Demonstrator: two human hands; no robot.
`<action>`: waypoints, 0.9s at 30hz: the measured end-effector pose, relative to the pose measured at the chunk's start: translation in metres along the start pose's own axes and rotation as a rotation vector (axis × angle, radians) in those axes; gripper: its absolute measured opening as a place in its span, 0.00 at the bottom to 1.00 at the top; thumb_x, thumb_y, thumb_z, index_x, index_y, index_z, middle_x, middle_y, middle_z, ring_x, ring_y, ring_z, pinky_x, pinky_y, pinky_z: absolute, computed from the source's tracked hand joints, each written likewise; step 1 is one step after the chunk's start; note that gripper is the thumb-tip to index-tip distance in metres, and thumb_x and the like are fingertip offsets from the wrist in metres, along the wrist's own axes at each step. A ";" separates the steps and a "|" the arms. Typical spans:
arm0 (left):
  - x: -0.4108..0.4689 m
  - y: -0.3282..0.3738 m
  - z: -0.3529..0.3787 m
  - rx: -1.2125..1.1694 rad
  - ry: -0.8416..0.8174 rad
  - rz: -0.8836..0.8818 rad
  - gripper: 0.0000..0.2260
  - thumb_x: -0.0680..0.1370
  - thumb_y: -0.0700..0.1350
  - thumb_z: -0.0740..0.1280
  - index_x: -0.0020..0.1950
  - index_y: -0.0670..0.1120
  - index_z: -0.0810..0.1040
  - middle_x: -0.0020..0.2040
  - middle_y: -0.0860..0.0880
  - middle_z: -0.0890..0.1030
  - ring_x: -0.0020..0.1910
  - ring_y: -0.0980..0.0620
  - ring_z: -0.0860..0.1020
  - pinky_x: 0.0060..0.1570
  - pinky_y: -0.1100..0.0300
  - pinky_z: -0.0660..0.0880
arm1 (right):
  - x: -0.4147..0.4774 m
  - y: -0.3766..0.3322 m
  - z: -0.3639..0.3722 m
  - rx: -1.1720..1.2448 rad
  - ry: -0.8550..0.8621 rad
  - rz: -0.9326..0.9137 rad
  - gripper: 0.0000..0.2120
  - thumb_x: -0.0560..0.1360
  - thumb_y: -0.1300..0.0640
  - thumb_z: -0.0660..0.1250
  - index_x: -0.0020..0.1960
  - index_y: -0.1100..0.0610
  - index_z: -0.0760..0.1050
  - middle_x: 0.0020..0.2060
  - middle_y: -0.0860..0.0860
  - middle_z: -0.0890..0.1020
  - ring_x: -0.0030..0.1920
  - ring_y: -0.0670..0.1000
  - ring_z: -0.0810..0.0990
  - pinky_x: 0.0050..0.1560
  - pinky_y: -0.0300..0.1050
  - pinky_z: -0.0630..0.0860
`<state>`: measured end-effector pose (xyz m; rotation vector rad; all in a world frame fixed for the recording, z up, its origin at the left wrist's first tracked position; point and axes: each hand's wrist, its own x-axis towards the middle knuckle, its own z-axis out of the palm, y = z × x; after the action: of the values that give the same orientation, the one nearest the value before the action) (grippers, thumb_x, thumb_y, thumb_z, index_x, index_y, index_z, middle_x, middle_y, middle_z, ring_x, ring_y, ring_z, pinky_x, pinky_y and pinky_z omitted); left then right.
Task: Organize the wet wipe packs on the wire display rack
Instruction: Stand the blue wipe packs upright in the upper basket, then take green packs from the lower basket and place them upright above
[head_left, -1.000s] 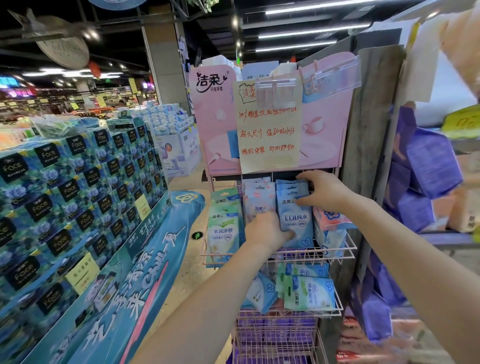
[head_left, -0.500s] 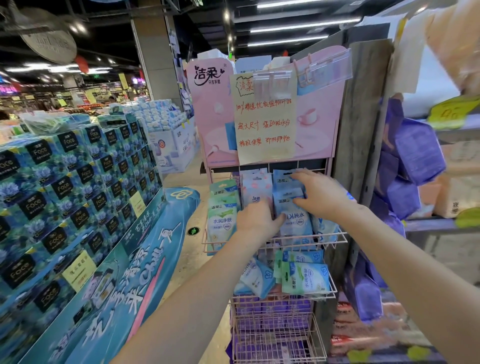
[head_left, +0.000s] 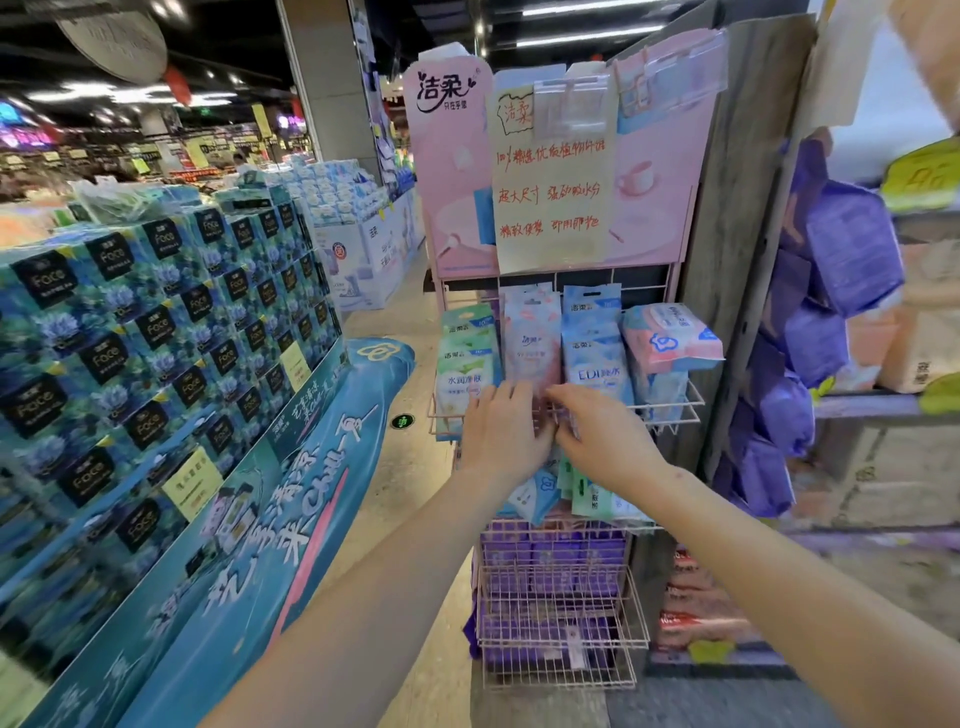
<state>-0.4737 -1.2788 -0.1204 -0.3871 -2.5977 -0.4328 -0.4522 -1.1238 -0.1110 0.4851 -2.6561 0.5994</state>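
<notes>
both grips, left hand (head_left: 501, 434) & right hand (head_left: 605, 439), seen at top basket (head_left: 675, 410) front wire; whether anything is held cannot be told. wet wipe packs (head_left: 595, 353) stand just above grips. risk: pink pack (head_left: 670, 338), right of grips, may be tipped out if row is nudged.

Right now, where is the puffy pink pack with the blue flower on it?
The pink pack lies at the right end of the top basket, beside the upright blue pack, up and right of both hands.

Glossy plastic wet wipe packs (head_left: 593, 358) sit in a pink-coated metal wire rack (head_left: 670, 410) under a matt paper sign (head_left: 550, 208).
</notes>
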 end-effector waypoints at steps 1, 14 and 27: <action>-0.010 -0.003 0.005 -0.005 0.002 -0.001 0.15 0.77 0.56 0.61 0.54 0.47 0.77 0.50 0.47 0.82 0.52 0.43 0.79 0.52 0.48 0.74 | -0.006 0.002 0.009 0.001 0.012 -0.016 0.22 0.75 0.60 0.66 0.69 0.56 0.75 0.65 0.52 0.80 0.64 0.56 0.79 0.60 0.54 0.78; -0.063 -0.012 0.063 0.050 -0.290 -0.112 0.21 0.78 0.57 0.61 0.67 0.47 0.73 0.63 0.45 0.79 0.63 0.42 0.76 0.62 0.46 0.72 | -0.076 0.068 0.080 -0.082 0.104 -0.030 0.24 0.71 0.65 0.71 0.67 0.61 0.78 0.66 0.57 0.80 0.66 0.58 0.79 0.64 0.57 0.77; -0.067 0.021 0.110 -0.110 -0.521 -0.242 0.18 0.79 0.57 0.63 0.62 0.46 0.74 0.54 0.45 0.80 0.51 0.43 0.81 0.49 0.47 0.81 | -0.056 0.136 0.089 -0.091 -0.299 0.388 0.39 0.73 0.47 0.72 0.79 0.54 0.60 0.71 0.56 0.72 0.64 0.64 0.74 0.63 0.56 0.74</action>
<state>-0.4545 -1.2323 -0.2411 -0.2444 -3.1552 -0.6285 -0.4829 -1.0358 -0.2556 0.0280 -3.0766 0.5441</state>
